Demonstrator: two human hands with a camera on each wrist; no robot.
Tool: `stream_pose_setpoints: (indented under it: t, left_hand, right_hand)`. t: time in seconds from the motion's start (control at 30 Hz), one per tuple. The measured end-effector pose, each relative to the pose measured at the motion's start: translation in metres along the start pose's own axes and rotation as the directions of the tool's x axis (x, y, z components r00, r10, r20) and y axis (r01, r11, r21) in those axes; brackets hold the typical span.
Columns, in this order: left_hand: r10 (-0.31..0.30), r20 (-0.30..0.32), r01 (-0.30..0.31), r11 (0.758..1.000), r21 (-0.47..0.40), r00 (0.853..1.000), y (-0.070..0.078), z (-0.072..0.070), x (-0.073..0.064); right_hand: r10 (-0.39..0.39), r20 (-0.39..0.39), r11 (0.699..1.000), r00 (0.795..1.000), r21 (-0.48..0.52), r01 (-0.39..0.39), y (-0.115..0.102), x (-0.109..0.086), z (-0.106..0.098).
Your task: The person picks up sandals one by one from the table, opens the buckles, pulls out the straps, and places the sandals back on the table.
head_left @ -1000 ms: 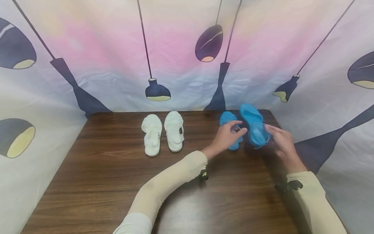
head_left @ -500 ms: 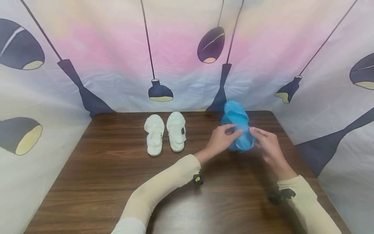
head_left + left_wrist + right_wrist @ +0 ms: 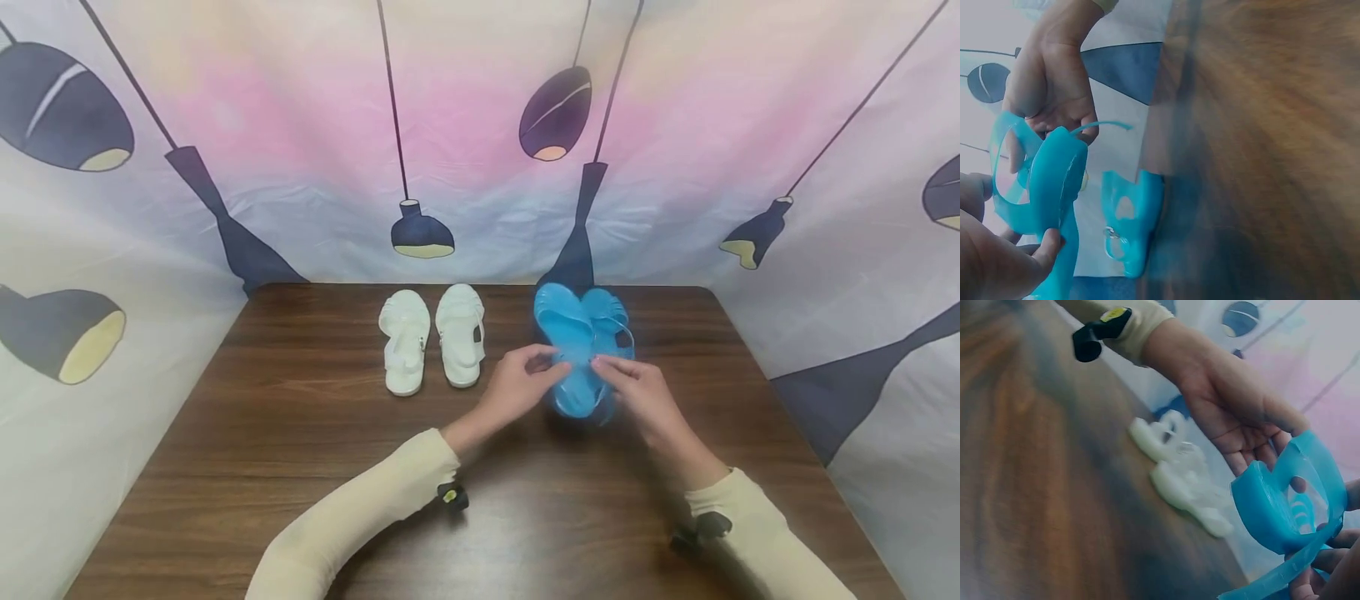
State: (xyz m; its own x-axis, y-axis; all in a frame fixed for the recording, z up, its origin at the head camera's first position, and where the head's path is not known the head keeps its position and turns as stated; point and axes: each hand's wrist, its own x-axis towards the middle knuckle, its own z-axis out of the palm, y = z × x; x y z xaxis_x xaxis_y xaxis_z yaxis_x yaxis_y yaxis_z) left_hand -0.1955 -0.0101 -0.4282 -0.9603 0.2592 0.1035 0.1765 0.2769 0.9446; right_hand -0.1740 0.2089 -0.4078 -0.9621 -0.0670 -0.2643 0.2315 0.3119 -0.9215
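A blue sandal (image 3: 567, 321) is held up over the table, heel towards me, between both hands. My left hand (image 3: 517, 379) pinches its left side near the heel; in the left wrist view that thumb (image 3: 1049, 247) presses along the sole's edge. On the other side, my right hand (image 3: 645, 396) holds the sandal by its strap side. A loose strap (image 3: 1279, 575) hangs out below it in the right wrist view. The second blue sandal (image 3: 1135, 219) stands on the table, partly hidden behind the held one in the head view.
A pair of white sandals, the left one (image 3: 405, 333) and the right one (image 3: 459, 333), stands left of the blue pair on the brown wooden table (image 3: 300, 450). A printed cloth (image 3: 480, 167) with lamp pictures hangs behind the table and along its sides.
The held blue sandal has moved left and towards me, across the other blue sandal. My left hand, first apart from it, now grips it too. The head view has shifted slightly.
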Motion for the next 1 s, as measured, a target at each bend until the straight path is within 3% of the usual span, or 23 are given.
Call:
stream_pose_setpoints:
  t: [0.27,0.57,1.0]
  left_hand:
    - [-0.029,0.010,0.029,0.999,-0.037,1.000,-0.021,-0.010,-0.026]
    - [-0.041,0.011,0.042,0.992,-0.117,0.999,-0.039,-0.018,-0.055]
    - [-0.103,0.067,0.111,0.986,-0.122,0.992,-0.054,-0.021,-0.078]
  right_hand:
    - [0.005,0.097,1.000,0.995,-0.024,-0.003,0.015,-0.008,0.023]
    - [-0.026,0.124,0.997,0.992,-0.069,0.035,0.025,-0.014,0.043]
    - [0.024,0.183,0.994,0.983,-0.105,-0.004,0.039,-0.023,0.057]
